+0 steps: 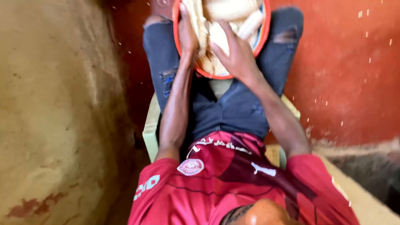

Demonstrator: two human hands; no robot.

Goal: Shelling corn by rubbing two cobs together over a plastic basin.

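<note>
Corn cobs (233,10) fill the orange bowl (178,37) on your lap; left hand (187,35) grasps the rim to steady it, right hand (237,54) presses a cob.

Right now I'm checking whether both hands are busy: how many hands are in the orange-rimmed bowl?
2. The left hand grips the near rim of the bowl on the lap; the right hand rests on the pale cobs inside. No other hands show.
</note>
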